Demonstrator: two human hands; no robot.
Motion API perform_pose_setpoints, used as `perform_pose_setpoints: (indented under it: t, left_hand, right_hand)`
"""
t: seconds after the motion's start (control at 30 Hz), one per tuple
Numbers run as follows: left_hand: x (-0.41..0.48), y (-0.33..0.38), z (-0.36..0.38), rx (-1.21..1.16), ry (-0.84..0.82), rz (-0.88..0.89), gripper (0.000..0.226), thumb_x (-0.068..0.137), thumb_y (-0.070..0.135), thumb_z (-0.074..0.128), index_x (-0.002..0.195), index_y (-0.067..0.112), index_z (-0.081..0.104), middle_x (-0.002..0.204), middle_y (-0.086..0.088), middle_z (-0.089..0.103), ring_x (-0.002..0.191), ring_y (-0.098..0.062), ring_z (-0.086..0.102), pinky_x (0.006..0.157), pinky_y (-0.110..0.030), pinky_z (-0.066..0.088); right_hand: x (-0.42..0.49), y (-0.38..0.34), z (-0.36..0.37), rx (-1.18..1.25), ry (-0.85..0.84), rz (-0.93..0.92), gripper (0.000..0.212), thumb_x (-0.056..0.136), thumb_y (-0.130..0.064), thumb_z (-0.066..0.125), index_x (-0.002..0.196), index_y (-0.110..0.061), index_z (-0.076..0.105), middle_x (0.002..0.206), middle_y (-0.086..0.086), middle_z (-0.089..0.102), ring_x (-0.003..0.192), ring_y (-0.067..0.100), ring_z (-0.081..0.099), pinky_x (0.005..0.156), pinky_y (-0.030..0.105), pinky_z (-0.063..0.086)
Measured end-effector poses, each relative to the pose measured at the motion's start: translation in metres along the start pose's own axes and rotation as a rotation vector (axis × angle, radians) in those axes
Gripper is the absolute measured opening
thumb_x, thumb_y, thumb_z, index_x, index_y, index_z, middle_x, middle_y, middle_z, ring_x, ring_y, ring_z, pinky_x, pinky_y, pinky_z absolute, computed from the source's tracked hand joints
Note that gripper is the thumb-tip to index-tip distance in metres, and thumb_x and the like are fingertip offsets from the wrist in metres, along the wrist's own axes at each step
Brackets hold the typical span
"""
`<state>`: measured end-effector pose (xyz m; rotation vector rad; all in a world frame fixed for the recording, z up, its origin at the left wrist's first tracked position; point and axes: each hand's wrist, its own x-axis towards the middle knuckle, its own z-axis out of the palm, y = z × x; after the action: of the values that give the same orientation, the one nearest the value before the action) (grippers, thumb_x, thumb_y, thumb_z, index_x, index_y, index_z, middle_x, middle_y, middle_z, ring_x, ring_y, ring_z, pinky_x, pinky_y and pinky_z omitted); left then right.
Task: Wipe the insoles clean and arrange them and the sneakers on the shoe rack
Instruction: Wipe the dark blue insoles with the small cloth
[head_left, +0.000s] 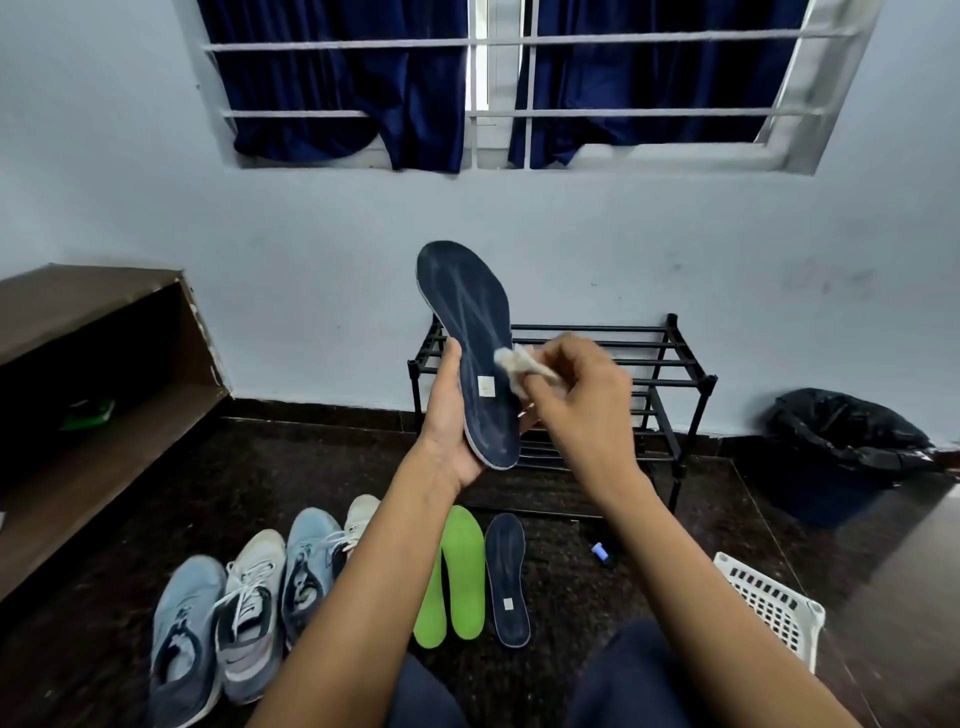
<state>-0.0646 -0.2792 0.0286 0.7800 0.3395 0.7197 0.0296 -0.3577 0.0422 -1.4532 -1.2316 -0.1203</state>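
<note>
The left hand (447, 415) grips a navy insole (467, 312), right hand (582, 400) pinches a cloth (511, 361) on it, masking the shoe rack (670, 364).

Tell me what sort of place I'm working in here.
Most likely a room in a home, perhaps near an entrance. A black shoe rack stands against the pale wall below a barred window with dark blue curtains. Sneakers are lined up on the dark floor.

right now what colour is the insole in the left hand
The insole is dark navy blue, best seen in the head view.
</note>
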Motion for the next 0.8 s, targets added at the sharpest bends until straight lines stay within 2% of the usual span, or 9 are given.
perform_pose_setpoints:
  t: [0.07,0.17,0.23,0.33,0.43,0.53,0.6,0.67,0.8]
  left_hand:
    - [-0.01,-0.001,0.003,-0.038,-0.013,0.003,0.058,0.096,0.062,0.033,0.098,0.015,0.067,0.087,-0.007,0.068,0.079,-0.02,0.067,0.071,-0.033,0.056]
    - [-0.02,-0.002,-0.002,-0.11,0.009,-0.007,0.065,0.095,0.065,0.03,0.108,0.013,0.067,0.094,-0.008,0.069,0.086,-0.021,0.068,0.082,-0.035,0.052]
    - [-0.024,-0.003,-0.008,-0.15,0.023,-0.002,0.072,0.093,0.067,0.029,0.117,0.008,0.064,0.091,-0.006,0.066,0.083,-0.019,0.066,0.084,-0.032,0.051]
    - [-0.027,-0.006,-0.023,-0.242,0.039,-0.019,0.074,0.092,0.068,0.032,0.118,0.007,0.064,0.086,-0.006,0.063,0.08,-0.018,0.063,0.082,-0.033,0.052]
    - [-0.029,-0.003,-0.039,-0.243,0.062,-0.042,0.074,0.09,0.069,0.034,0.118,0.007,0.065,0.09,-0.006,0.067,0.078,-0.018,0.065,0.077,-0.03,0.054]
    - [-0.03,0.003,-0.049,-0.247,0.053,-0.036,0.077,0.09,0.069,0.033,0.12,0.004,0.062,0.091,-0.007,0.068,0.077,-0.018,0.066,0.072,-0.029,0.055]
    - [-0.029,0.004,-0.053,-0.235,0.052,-0.047,0.078,0.09,0.07,0.032,0.116,0.002,0.061,0.091,-0.008,0.068,0.077,-0.019,0.065,0.073,-0.029,0.054]
    - [-0.028,0.002,-0.057,-0.213,0.054,-0.057,0.08,0.089,0.071,0.032,0.114,0.001,0.061,0.091,-0.008,0.067,0.078,-0.019,0.065,0.079,-0.032,0.052]
    - [-0.025,-0.004,-0.06,-0.203,0.042,-0.066,0.08,0.09,0.07,0.029,0.109,-0.002,0.06,0.092,-0.011,0.065,0.081,-0.022,0.066,0.111,-0.039,0.036]
  right_hand:
    - [0.0,-0.013,-0.005,-0.052,0.103,-0.152,0.009,0.077,-0.005,0.068,0.079,-0.011,0.062,0.078,-0.001,0.064,0.067,0.007,0.052,0.062,0.012,0.035]
    - [-0.016,-0.022,0.003,-0.062,0.007,-0.284,0.01,0.077,-0.002,0.067,0.084,-0.007,0.067,0.082,0.001,0.068,0.072,0.009,0.056,0.068,0.013,0.04]
    - [-0.035,-0.02,0.014,-0.036,-0.118,-0.289,0.016,0.074,0.0,0.064,0.087,-0.009,0.069,0.085,0.001,0.07,0.075,0.01,0.06,0.071,0.015,0.044]
    - [-0.062,-0.01,0.028,-0.007,-0.238,-0.275,0.027,0.072,0.002,0.06,0.093,-0.01,0.072,0.092,0.002,0.072,0.087,0.01,0.064,0.081,0.017,0.048]
    - [-0.074,-0.008,0.036,0.053,-0.344,-0.216,0.028,0.077,-0.006,0.059,0.101,-0.011,0.072,0.103,0.001,0.071,0.097,0.005,0.062,0.089,0.015,0.046]
    - [-0.075,-0.009,0.045,0.138,-0.381,-0.156,0.027,0.082,-0.019,0.057,0.102,-0.012,0.073,0.106,-0.002,0.071,0.102,0.0,0.062,0.092,0.014,0.045]
    - [-0.073,-0.006,0.05,0.152,-0.375,-0.122,0.022,0.082,-0.017,0.06,0.099,-0.013,0.074,0.104,-0.004,0.071,0.102,-0.003,0.062,0.093,0.011,0.043]
    - [-0.071,-0.004,0.054,0.148,-0.354,-0.09,0.019,0.079,-0.013,0.066,0.096,-0.014,0.075,0.101,-0.008,0.071,0.1,-0.005,0.062,0.091,0.008,0.042]
    - [-0.07,0.0,0.062,0.097,-0.25,-0.073,0.023,0.076,0.001,0.072,0.093,-0.014,0.075,0.093,-0.014,0.07,0.091,-0.008,0.063,0.083,0.005,0.043]
